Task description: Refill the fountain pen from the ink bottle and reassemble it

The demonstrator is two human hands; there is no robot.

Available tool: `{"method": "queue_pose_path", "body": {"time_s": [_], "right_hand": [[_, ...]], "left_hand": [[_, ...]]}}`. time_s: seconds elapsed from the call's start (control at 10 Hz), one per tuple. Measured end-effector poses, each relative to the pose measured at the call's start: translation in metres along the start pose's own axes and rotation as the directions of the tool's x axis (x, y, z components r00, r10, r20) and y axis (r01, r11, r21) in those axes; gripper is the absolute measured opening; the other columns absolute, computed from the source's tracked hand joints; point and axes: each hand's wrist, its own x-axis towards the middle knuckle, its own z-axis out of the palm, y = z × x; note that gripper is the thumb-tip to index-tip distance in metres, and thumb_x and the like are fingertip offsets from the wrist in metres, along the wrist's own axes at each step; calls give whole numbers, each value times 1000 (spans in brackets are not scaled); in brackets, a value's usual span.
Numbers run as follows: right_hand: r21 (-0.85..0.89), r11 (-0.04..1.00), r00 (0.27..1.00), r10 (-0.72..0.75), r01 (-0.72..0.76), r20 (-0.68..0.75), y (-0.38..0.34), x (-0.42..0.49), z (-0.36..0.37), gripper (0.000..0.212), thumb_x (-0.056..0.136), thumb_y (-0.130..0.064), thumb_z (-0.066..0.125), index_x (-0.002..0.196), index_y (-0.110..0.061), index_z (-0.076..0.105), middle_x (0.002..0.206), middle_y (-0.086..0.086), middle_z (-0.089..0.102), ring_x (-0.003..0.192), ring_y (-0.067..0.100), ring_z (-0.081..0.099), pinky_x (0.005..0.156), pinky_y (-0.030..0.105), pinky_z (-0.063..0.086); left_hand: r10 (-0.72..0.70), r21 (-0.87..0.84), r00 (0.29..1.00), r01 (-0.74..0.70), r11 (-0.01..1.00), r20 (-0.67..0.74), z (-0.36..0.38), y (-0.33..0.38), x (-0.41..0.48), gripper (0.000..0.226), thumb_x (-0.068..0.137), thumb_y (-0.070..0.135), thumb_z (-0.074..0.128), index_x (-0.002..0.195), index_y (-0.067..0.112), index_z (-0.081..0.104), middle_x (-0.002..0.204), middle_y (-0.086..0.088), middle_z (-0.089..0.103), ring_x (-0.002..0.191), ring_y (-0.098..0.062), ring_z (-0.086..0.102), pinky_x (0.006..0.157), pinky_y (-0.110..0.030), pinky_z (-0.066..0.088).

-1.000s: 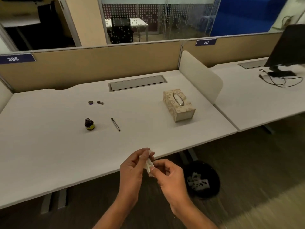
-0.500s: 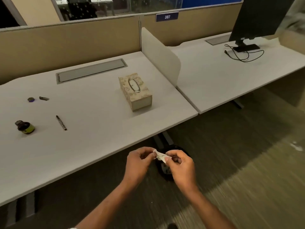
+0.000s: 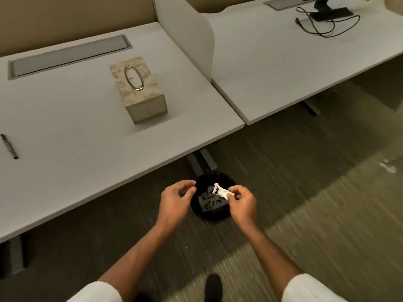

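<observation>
White and crumpled, blotched with dark ink, the tissue is pinched between the thumb and fingertips of the right hand, above the black waste bin on the carpet. The left hand hangs just beside it, fingers loosely curled on nothing. The pen part — slim, dark, lying flat — sits well apart, at the far left edge of the desk. A patterned tissue box stands nearer the middle, and a white divider closes the right side.
</observation>
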Motion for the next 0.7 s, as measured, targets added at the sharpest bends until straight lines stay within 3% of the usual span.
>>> {"method": "queue_pose_path", "body": {"time_s": [0.1, 0.2, 0.3, 0.4, 0.7], "right_hand": [[-33, 999, 1000, 15, -15, -2, 18, 18, 19, 15, 84, -3, 71, 90, -17, 72, 95, 0, 69, 81, 18, 67, 72, 27, 52], [-54, 999, 1000, 4, -4, 6, 33, 36, 41, 15, 84, -3, 69, 93, -15, 72, 99, 4, 69, 87, 21, 67, 80, 33, 55], [-96, 994, 998, 60, -58, 22, 47, 54, 59, 27, 85, -4, 66, 109, -13, 70, 111, 8, 69, 103, 28, 65, 94, 40, 53], [-150, 978, 990, 144, -143, -4, 64, 61, 64, 33, 88, -7, 64, 120, -12, 66, 122, 11, 65, 113, 32, 62, 99, 40, 50], [-125, 958, 964, 264, -259, 27, 91, 11, 29, 25, 90, -7, 66, 114, -4, 68, 118, 16, 69, 108, 31, 66, 85, 28, 45]], "left_hand": [[5, 17, 1000, -5, 1000, -26, 4, -11, 7, 27, 97, 21, 64, 122, 23, 70, 115, 15, 69, 100, 12, 60, 70, 2, 47], [18, -1, 999, -18, 1000, -43, 5, -23, 12, 28, 97, 22, 64, 124, 24, 70, 116, 16, 70, 103, 10, 63, 78, -3, 51], [38, -15, 997, -39, 999, -64, 5, -36, 9, 27, 96, 23, 65, 123, 26, 70, 116, 17, 71, 108, 7, 65, 94, -21, 57], [39, -10, 997, -40, 999, -65, 3, -45, 3, 28, 96, 24, 65, 124, 27, 70, 121, 16, 71, 117, 2, 63, 100, -34, 56], [53, -7, 994, -54, 999, -99, -18, -35, -22, 29, 97, 22, 64, 125, 28, 69, 124, 16, 69, 122, 3, 60, 106, -38, 53]]}}
